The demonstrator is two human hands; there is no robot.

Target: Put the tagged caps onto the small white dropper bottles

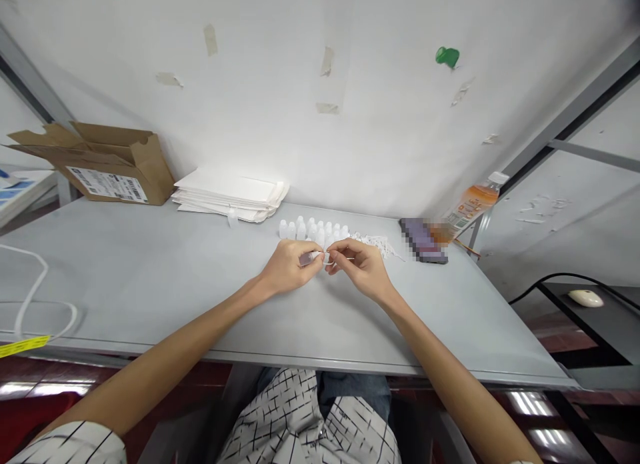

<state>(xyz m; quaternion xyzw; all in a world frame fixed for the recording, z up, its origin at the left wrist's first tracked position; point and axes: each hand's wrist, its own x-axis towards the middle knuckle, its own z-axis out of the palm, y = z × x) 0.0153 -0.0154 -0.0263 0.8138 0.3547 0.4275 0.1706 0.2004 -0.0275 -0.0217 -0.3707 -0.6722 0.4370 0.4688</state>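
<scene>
My left hand point(291, 265) is closed round a small white plastic bottle point(309, 258), which lies tilted with its neck to the right. At that neck, the fingers of my right hand point(359, 267) pinch a thin white strip point(350, 259), one end of which sticks out past the fingers. Its exact kind is too small to make out. Just beyond both hands, several similar small white bottles point(301, 229) stand upright in a group, partly hidden by my fingers. Beside them, to the right, lies a loose pile of thin white pieces point(377, 243).
On the grey table point(150, 271) are a stack of white flat sheets or envelopes point(230, 191), a lone small bottle point(233, 217), an open cardboard box point(115, 167) and a white cable point(35, 287). A phone point(420, 241) and an orange drink bottle point(473, 204) stand right. A wall borders the back.
</scene>
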